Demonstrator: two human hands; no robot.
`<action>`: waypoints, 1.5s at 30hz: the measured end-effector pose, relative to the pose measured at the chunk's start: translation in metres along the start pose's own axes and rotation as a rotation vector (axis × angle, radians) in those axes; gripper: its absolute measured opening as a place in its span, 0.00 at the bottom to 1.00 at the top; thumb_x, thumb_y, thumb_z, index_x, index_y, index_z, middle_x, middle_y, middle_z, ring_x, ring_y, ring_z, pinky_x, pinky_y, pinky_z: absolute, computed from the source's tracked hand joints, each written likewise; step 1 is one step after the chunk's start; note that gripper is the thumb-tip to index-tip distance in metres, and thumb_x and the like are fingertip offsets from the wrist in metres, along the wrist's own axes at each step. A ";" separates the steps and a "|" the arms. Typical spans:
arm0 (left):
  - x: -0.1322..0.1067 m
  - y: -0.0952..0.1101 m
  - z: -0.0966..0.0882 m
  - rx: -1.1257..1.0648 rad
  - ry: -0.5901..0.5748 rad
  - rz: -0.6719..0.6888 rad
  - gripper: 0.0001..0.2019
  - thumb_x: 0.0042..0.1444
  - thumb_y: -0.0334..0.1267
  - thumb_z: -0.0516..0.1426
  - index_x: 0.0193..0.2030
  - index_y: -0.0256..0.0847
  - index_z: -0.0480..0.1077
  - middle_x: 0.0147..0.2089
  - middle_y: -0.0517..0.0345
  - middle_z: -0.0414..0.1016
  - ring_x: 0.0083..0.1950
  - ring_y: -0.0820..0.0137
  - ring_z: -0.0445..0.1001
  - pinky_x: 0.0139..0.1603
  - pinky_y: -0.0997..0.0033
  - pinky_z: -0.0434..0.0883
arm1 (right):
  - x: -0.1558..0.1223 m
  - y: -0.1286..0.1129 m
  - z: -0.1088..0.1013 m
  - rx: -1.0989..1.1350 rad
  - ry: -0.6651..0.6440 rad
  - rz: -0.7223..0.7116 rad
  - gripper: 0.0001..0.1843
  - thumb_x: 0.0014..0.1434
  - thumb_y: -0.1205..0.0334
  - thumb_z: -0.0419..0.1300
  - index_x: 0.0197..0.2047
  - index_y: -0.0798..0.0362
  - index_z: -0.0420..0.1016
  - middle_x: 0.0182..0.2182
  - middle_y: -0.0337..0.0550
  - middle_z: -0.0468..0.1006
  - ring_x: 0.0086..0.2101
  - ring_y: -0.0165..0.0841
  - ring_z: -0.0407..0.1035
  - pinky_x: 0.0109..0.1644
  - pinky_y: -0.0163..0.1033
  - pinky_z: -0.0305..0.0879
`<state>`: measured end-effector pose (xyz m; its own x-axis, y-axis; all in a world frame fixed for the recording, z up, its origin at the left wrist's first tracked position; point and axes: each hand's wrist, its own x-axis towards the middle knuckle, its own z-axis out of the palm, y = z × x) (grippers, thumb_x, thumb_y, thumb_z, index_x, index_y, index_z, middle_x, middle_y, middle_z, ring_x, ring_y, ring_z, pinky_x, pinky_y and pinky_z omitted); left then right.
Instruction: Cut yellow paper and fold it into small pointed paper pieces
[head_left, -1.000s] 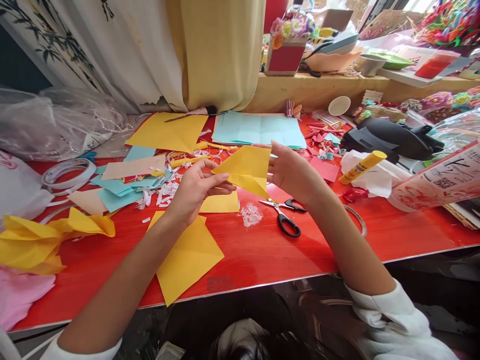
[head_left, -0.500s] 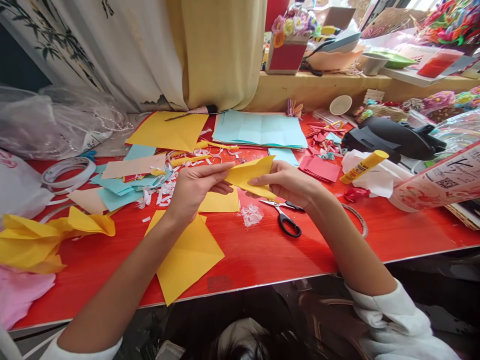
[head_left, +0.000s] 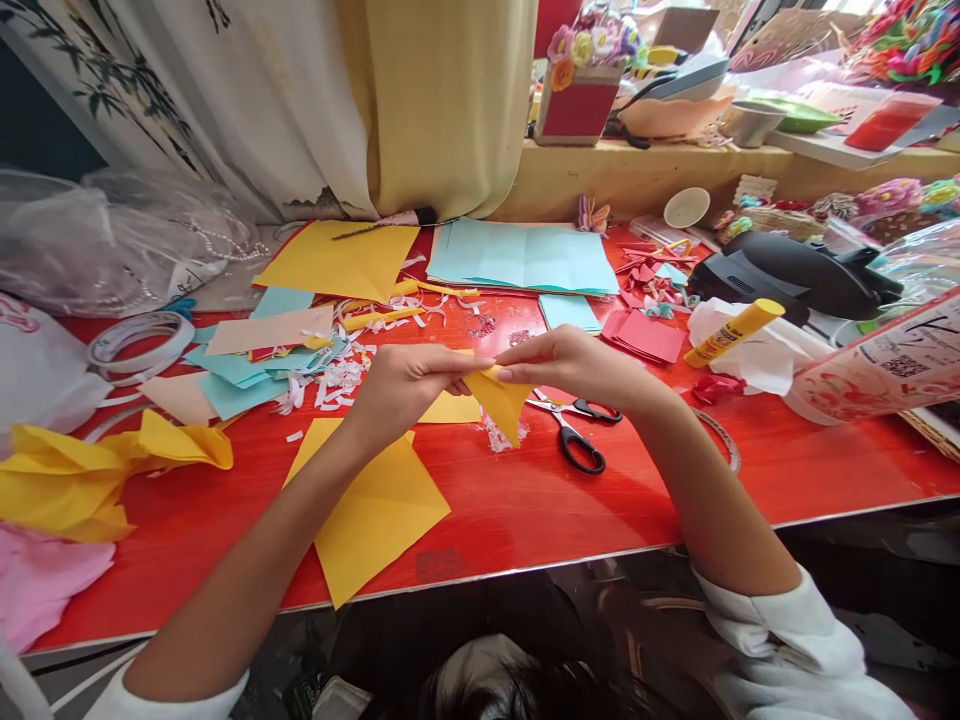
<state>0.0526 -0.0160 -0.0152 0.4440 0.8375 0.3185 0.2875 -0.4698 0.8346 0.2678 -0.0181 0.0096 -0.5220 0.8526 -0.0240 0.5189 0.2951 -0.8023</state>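
Note:
Both my hands pinch one folded piece of yellow paper (head_left: 501,400) just above the red table (head_left: 570,510). My left hand (head_left: 409,385) grips its left end, fingers closed on the fold. My right hand (head_left: 574,365) pinches the right end, thumb and forefinger pressed together. The paper's point hangs down between them. A larger yellow sheet (head_left: 371,510) lies flat under my left forearm, near the table's front edge. Black-handled scissors (head_left: 574,435) rest on the table just right of the folded piece.
Yellow sheet (head_left: 337,260) and light blue sheets (head_left: 525,257) lie at the back. Paper scraps (head_left: 330,375) litter the left middle, crumpled yellow paper (head_left: 82,480) the far left. A glue stick (head_left: 733,332), black device (head_left: 795,270) and tape roll (head_left: 139,340) stand around.
The yellow paper was held up wide and open; my hands came together and lowered, folding it into a smaller piece whose point now hangs down.

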 end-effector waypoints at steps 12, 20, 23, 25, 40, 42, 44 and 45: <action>0.006 0.004 -0.003 -0.137 -0.025 -0.184 0.10 0.53 0.43 0.59 0.34 0.38 0.73 0.29 0.60 0.74 0.31 0.74 0.72 0.36 0.75 0.69 | 0.002 0.003 0.005 0.316 -0.076 0.153 0.18 0.53 0.49 0.62 0.35 0.57 0.78 0.27 0.40 0.69 0.26 0.26 0.58 0.29 0.35 0.52; 0.005 0.004 -0.003 -0.080 -0.069 -0.188 0.12 0.56 0.46 0.56 0.35 0.39 0.74 0.26 0.61 0.70 0.30 0.75 0.68 0.34 0.76 0.66 | 0.007 0.003 0.021 0.482 -0.127 0.165 0.16 0.53 0.51 0.62 0.26 0.56 0.72 0.21 0.36 0.62 0.22 0.24 0.53 0.26 0.34 0.47; 0.006 0.004 -0.003 -0.118 -0.058 -0.211 0.14 0.57 0.46 0.55 0.34 0.38 0.74 0.26 0.60 0.70 0.29 0.75 0.69 0.34 0.75 0.66 | 0.009 0.003 0.023 0.495 -0.106 0.209 0.16 0.50 0.50 0.63 0.25 0.57 0.72 0.23 0.37 0.65 0.23 0.25 0.56 0.26 0.34 0.50; 0.006 0.003 -0.003 -0.125 -0.035 -0.226 0.13 0.55 0.46 0.56 0.32 0.37 0.74 0.25 0.60 0.70 0.28 0.74 0.69 0.33 0.75 0.66 | 0.008 0.001 0.023 0.499 -0.101 0.227 0.16 0.49 0.50 0.64 0.26 0.57 0.73 0.22 0.37 0.66 0.23 0.25 0.57 0.25 0.34 0.50; 0.007 0.003 -0.002 -0.142 -0.133 -0.254 0.14 0.53 0.43 0.58 0.43 0.39 0.73 0.34 0.57 0.74 0.34 0.73 0.71 0.38 0.73 0.68 | 0.010 0.001 0.029 0.563 -0.139 0.216 0.14 0.48 0.55 0.65 0.29 0.59 0.75 0.20 0.35 0.65 0.22 0.22 0.58 0.26 0.31 0.54; 0.007 0.002 -0.004 -0.186 -0.179 -0.276 0.12 0.51 0.41 0.60 0.41 0.38 0.74 0.35 0.57 0.74 0.35 0.73 0.71 0.39 0.72 0.69 | 0.010 0.000 0.029 0.549 -0.153 0.220 0.13 0.49 0.56 0.64 0.31 0.59 0.76 0.20 0.35 0.66 0.21 0.22 0.58 0.25 0.32 0.54; 0.007 0.001 -0.004 -0.190 -0.179 -0.289 0.10 0.50 0.39 0.60 0.39 0.38 0.74 0.35 0.57 0.75 0.36 0.73 0.71 0.39 0.73 0.69 | 0.010 0.000 0.028 0.541 -0.170 0.232 0.13 0.48 0.56 0.65 0.30 0.59 0.76 0.20 0.36 0.67 0.22 0.23 0.59 0.26 0.32 0.55; 0.006 0.001 -0.004 -0.187 -0.175 -0.294 0.10 0.50 0.39 0.60 0.39 0.38 0.74 0.36 0.57 0.75 0.36 0.73 0.72 0.40 0.73 0.69 | 0.010 0.000 0.028 0.540 -0.173 0.241 0.13 0.47 0.56 0.65 0.29 0.59 0.75 0.21 0.36 0.67 0.22 0.23 0.60 0.27 0.32 0.56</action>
<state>0.0523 -0.0099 -0.0109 0.5084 0.8610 -0.0147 0.2717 -0.1441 0.9515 0.2432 -0.0218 -0.0076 -0.5590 0.7722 -0.3022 0.2436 -0.1955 -0.9500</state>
